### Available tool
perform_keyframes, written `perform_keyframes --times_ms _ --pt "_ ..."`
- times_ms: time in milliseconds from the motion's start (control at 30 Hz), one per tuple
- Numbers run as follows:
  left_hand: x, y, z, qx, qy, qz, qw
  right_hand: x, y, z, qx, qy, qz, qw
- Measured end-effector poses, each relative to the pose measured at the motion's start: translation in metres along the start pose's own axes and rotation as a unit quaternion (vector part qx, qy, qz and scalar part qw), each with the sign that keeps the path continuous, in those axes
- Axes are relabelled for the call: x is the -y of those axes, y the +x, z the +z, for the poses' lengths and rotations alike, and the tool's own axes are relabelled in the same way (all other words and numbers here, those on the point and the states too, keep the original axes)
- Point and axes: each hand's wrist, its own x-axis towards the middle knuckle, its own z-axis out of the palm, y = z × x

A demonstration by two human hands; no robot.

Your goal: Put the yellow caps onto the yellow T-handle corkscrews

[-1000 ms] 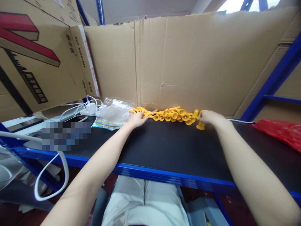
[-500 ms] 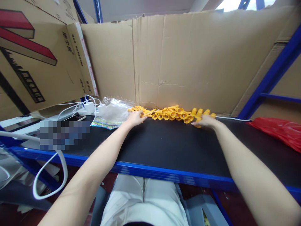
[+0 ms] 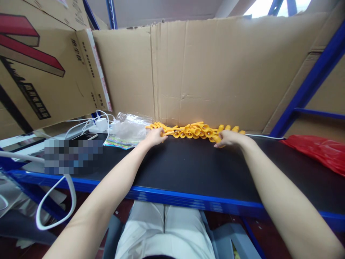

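A row of yellow funnel-shaped pieces with thin stems lies on the black shelf top against the cardboard. Several turn their round mouths toward me, while thin yellow stems bunch at the left end. My left hand is closed at that end, with a bit of yellow showing between its fingers. At the right end, my right hand grips a yellow funnel-shaped piece, its thumb toward the front. More yellow pieces stick out behind that hand. My fingers partly hide what each hand holds.
A clear plastic bag lies left of the pile, near white chargers and cables and a phone. Red plastic is at the right. A cardboard sheet walls the back; a blue rail edges the front.
My right hand has shifted left along the row and is now on a piece closer to the middle. The left hand has stayed almost in place.
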Motion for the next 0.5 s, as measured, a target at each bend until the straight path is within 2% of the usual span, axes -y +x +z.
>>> perform_keyframes --times_ms 33,67,133,233,333,500 --pt "0.000 0.000 0.000 0.002 -0.002 0.003 1.000 0.009 -0.002 -0.004 0.094 -0.013 0.021 0.995" --pt "0.000 0.000 0.000 0.003 -0.003 0.005 1.000 0.018 -0.005 -0.008 0.143 -0.011 0.019 0.989" --pt "0.000 0.000 0.001 0.001 -0.004 0.009 1.000 0.036 -0.011 -0.014 0.171 0.025 -0.019 0.985" --pt "-0.001 0.000 0.001 -0.001 -0.003 0.016 1.000 0.061 -0.019 -0.016 0.145 0.107 -0.066 0.981" --pt "-0.002 0.000 0.001 -0.004 0.000 0.025 1.000 0.078 -0.022 -0.010 0.082 0.165 -0.063 0.981" --pt "-0.005 -0.001 0.000 -0.016 0.000 0.034 0.999 0.086 -0.019 0.008 -0.004 0.216 -0.124 0.968"
